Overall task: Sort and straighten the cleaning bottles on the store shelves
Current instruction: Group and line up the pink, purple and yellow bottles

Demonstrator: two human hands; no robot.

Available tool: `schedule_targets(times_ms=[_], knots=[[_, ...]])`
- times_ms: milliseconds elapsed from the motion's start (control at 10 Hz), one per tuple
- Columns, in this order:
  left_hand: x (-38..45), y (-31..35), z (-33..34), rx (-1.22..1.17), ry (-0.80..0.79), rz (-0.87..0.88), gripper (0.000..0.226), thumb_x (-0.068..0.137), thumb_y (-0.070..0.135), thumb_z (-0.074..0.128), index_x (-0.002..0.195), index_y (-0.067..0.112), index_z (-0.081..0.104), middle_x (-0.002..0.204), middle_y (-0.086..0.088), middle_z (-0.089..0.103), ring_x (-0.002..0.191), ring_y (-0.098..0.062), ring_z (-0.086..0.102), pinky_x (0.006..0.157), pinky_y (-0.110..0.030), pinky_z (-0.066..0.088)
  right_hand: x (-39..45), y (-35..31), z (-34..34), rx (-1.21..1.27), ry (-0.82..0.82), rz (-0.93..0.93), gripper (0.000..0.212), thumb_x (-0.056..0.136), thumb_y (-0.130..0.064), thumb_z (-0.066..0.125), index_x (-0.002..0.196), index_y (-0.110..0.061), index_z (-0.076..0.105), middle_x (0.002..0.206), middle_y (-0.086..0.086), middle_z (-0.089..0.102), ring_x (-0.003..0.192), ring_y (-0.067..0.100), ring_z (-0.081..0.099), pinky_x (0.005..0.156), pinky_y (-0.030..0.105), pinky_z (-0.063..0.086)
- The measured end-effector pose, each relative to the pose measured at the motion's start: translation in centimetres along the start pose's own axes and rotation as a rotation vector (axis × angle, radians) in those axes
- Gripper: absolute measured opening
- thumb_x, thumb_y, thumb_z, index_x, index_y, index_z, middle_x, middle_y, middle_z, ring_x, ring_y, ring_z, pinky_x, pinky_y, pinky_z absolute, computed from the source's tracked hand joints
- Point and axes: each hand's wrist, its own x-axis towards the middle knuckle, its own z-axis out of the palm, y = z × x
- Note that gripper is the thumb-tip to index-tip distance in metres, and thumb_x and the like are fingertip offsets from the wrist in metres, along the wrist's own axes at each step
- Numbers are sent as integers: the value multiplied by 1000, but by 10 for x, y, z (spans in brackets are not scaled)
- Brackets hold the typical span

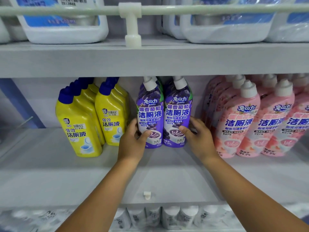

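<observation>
Two purple toilet-cleaner bottles with white caps stand upright side by side at the middle of the grey shelf [150,173]. My left hand [132,141] grips the lower part of the left purple bottle [149,114], thumb across its front. The base of the right purple bottle [178,113] is gripped by my right hand [199,138], thumb on the label. More purple bottles stand behind these two, mostly hidden. Yellow bottles with blue caps [80,124] stand in two rows to the left. Pink bottles [250,121] fill the right side.
Large white jugs with blue labels [63,25] sit on the upper shelf behind a pale rail [130,9]. White caps of further bottles [170,215] show on the shelf below. A small white clip [147,195] sits at the shelf's front edge.
</observation>
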Motion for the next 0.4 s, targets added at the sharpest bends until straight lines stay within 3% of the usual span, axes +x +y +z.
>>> schedule_targets(times_ms=[200,300,400], knots=[[1,1,2,-4,3,0,45,92,4,70,134,11,53,119,3,72,92,20,64,74,-3,46,0,-3,-1,-28,-13,-12,36,90,-7,70,120,-27,70,115,3,62,89,0,71,85,12,50],[4,-9,0,7,-22,-26,55,88,14,77,136,17,51,122,5,73,103,4,69,87,-20,56,1,-1,-3,-3,-23,-6,37,91,-7,70,118,-33,68,116,5,63,89,1,71,85,14,52],[-2,-13,-2,1,-12,-58,60,84,19,81,136,19,53,121,1,74,106,-11,72,91,-32,59,-2,-1,-2,43,-37,11,32,93,-9,69,120,-26,68,117,6,68,88,2,72,80,18,56]])
